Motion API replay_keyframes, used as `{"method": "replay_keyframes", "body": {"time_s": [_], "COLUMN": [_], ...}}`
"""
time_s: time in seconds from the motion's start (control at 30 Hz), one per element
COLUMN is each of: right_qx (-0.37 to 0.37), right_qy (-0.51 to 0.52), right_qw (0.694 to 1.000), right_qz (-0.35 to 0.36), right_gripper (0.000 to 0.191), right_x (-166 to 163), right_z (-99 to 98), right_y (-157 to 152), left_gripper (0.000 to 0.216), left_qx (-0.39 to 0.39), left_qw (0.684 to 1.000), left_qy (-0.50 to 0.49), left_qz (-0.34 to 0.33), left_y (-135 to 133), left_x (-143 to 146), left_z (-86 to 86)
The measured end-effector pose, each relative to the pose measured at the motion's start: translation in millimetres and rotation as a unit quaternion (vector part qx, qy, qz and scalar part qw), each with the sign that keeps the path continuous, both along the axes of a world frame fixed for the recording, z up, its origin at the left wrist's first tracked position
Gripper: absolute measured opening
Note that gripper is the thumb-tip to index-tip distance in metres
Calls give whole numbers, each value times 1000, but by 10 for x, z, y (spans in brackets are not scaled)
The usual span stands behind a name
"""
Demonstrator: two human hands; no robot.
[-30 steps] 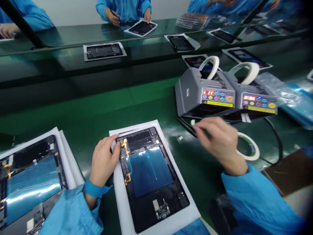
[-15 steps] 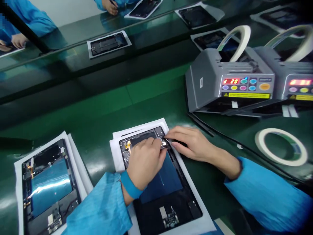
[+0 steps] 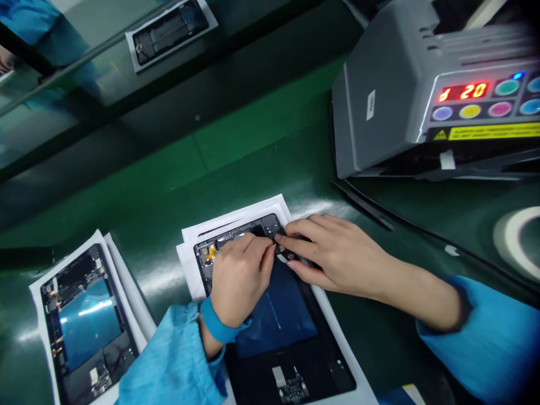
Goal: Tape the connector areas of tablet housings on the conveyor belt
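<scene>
An opened tablet [image 3: 291, 320] lies on white sheets in front of me, its inside showing a blue film and a small circuit board near the bottom. My left hand [image 3: 242, 267], with a blue band at the wrist, is closed over the tablet's upper part, thumb and fingertips pinched together. Whatever those fingertips hold is hidden. From the right, my right hand [image 3: 337, 253] reaches to the tablet's upper right corner. Its fingers are bent inward around a small dark part that I cannot make out, close to the left fingertips.
To the left lies a second opened tablet [image 3: 90, 320] on white sheets. A grey tape dispenser [image 3: 379, 112] with a red display stands at the back right, a black cable [image 3: 405, 222] before it. At the right edge is a tape roll [image 3: 508, 242]. Another tablet [image 3: 171, 31] lies beyond.
The view has moved closer, so the dispenser looks larger and shifts right. My left hand has drawn slightly down and left; my right fingertips have moved further in over the tablet's corner.
</scene>
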State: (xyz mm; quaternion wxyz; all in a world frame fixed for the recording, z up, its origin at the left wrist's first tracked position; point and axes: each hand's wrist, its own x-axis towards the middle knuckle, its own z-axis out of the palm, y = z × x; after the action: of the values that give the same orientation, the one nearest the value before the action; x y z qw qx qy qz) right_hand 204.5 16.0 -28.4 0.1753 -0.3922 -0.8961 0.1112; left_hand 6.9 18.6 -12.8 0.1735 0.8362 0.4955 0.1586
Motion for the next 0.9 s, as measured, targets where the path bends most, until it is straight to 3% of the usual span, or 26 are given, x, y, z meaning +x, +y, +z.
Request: {"method": "replay_keyframes", "body": {"time_s": [0.3, 0.9], "right_qx": [35, 14], "right_qy": [-16, -17], "right_qw": [999, 999], "right_qz": [14, 31], "right_gripper": [32, 30], "right_x": [16, -11], "right_z": [9, 15], "right_y": [-4, -32], "left_gripper": [14, 15], "left_qx": [20, -19], "left_qw": [998, 999], "left_qy": [-16, -33], "left_qz": [-50, -23], "left_y": [-4, -14], "left_x": [-24, -51], "left_z": [4, -37]}}
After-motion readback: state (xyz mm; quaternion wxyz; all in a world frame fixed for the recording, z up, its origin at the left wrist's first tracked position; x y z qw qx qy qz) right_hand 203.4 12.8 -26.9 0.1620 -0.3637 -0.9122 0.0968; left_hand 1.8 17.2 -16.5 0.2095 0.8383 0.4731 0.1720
